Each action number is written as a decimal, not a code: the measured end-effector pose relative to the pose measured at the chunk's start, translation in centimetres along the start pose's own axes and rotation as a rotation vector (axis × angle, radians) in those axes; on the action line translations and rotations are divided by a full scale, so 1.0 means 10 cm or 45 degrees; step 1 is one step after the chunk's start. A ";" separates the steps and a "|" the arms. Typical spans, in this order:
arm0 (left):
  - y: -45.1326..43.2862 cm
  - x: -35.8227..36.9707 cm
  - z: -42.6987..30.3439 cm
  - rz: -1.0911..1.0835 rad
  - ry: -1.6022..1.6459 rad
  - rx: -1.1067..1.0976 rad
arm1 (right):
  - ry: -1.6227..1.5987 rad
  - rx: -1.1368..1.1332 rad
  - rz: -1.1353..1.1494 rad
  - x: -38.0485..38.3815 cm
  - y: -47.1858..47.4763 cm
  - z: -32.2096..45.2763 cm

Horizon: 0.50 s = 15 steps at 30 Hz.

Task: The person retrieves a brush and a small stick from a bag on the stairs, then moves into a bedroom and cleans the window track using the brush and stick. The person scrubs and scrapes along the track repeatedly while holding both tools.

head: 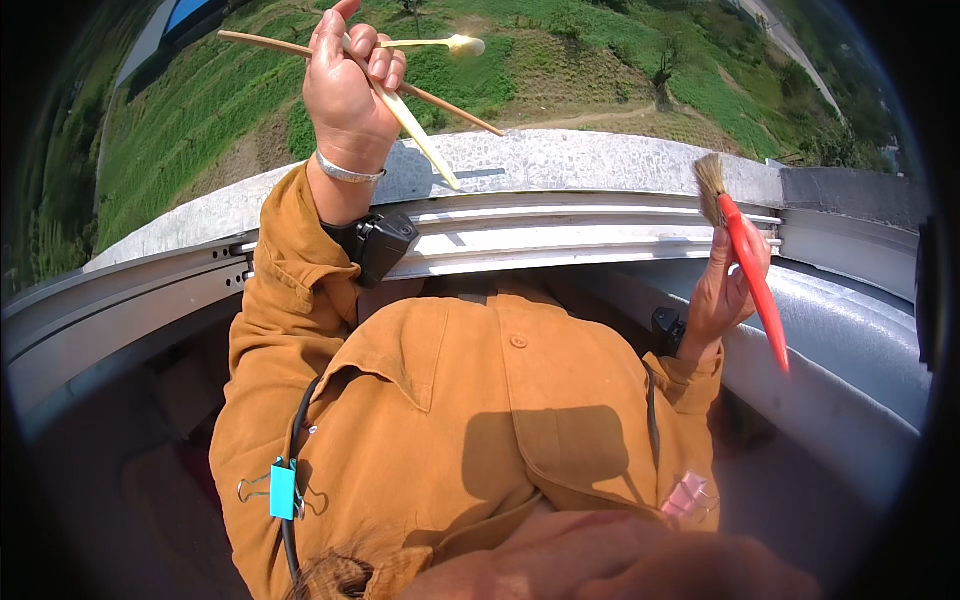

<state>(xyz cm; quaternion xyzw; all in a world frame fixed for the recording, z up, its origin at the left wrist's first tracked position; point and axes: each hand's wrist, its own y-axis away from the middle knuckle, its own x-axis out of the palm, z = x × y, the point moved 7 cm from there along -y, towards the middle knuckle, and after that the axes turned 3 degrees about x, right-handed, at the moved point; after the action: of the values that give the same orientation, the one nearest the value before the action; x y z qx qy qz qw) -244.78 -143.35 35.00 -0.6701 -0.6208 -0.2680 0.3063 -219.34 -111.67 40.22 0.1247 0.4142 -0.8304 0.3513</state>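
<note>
My left hand (352, 105) is raised over the window ledge with its fingers closed around several slender things. One is a thin brown wooden stick (450, 108), lying crosswise. A pale yellow flat stick (420, 139) slants down from the palm towards the ledge. Beyond the fingers, a thin pale yellow utensil (465, 46) ends in a shiny rounded tip, too bright to make out. On the other side, my right hand (724, 289) grips a flat brush by its red handle (756, 281). Its brown bristles (709, 184) point up and away from me, above the window track.
A speckled stone ledge (570, 161) runs across in front, with a white metal window track (540, 236) on my side. Past the ledge, green sloping ground (210, 142) lies outside. Black devices (386, 244) sit at both wrists. A binder clip (283, 489) holds a black cable.
</note>
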 end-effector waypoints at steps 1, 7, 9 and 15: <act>0.07 0.02 0.05 0.004 -0.050 -0.029 | 0.258 -0.231 0.094 0.06 -0.05 0.22; 0.19 0.10 0.21 0.027 0.134 -0.102 | 0.046 -0.353 0.945 0.79 -0.16 0.73; 0.15 0.05 0.22 -0.010 0.171 -0.144 | 0.058 -0.493 1.021 0.95 -0.19 0.87; 0.10 -0.12 0.28 -0.190 0.126 -0.105 | -0.024 -0.647 1.154 1.23 -0.22 1.08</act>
<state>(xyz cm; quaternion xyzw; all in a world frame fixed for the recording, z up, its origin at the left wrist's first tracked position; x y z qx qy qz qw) -243.93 -142.09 32.11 -0.6200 -0.6414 -0.3482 0.2880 -228.78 -125.03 42.15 0.1947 0.5040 -0.4691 0.6986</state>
